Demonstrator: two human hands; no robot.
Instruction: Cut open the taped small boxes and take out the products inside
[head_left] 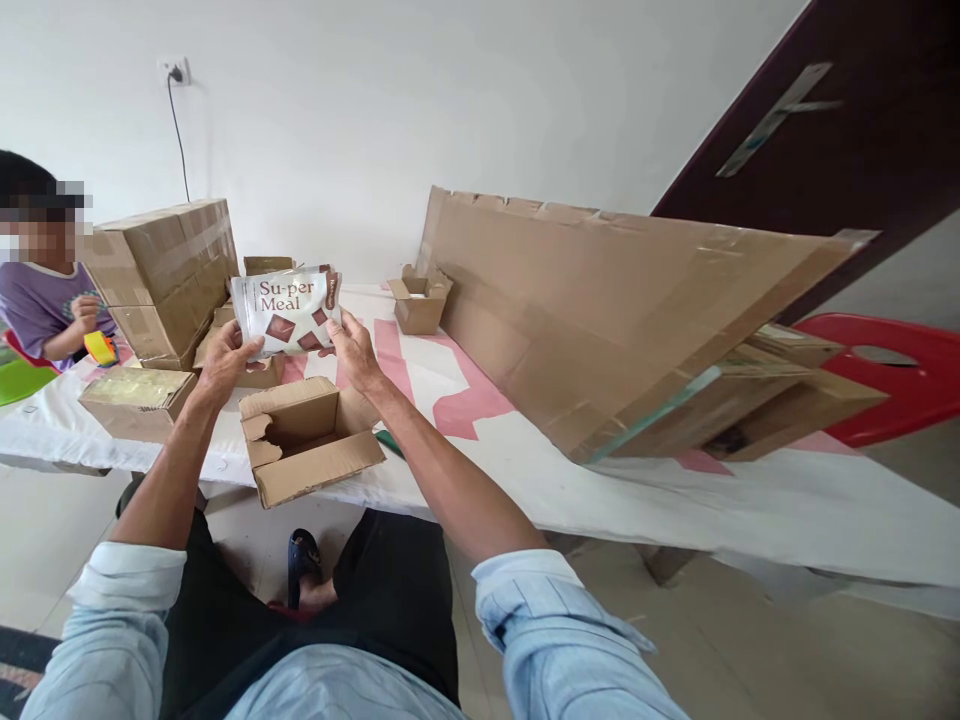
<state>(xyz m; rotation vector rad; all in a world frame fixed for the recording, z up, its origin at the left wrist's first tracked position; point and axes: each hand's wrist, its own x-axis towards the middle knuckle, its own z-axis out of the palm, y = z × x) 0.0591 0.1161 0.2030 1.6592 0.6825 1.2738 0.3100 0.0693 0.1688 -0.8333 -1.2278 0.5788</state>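
Both my hands hold up a white pouch (287, 308) printed "Su-per Meal" with brown squares on it. My left hand (225, 360) grips its lower left corner and my right hand (351, 348) pinches its lower right edge. The pouch hangs just above a small open cardboard box (309, 440) that sits at the near edge of the white-covered table (570, 480). The box's flaps are folded outward and its inside looks empty.
A taped shut box (136, 398) lies left of the open one, with a stack of taped cartons (169, 275) behind. Another small open box (418, 300) stands farther back. A large flattened cardboard sheet (622, 300) leans over the table's right half. A person (45, 290) sits at the far left.
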